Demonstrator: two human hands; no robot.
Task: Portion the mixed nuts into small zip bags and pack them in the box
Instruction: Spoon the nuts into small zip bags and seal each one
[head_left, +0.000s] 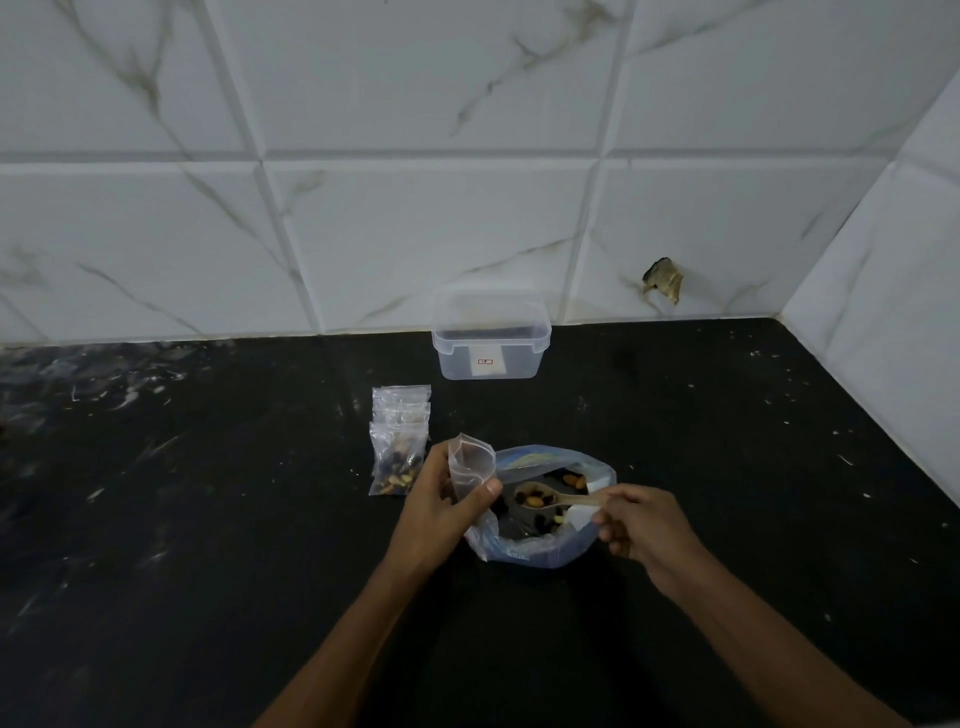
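Left hand (441, 499) grips an empty zip bag (470, 467); right hand (639, 525) holds a spoon (550, 500) of nuts over the nut bag (540, 545).

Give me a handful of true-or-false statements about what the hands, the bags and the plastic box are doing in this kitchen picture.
1. The left hand holds an open small zip bag. True.
2. The right hand holds a metal fork. False: it grips a wooden spoon carrying nuts.
3. The spoon is above the large bag of mixed nuts. True.
4. The clear plastic box is full of packed bags. False: no filled bags show inside it.
5. Filled zip bags lie on the black counter, left of the large bag. True.
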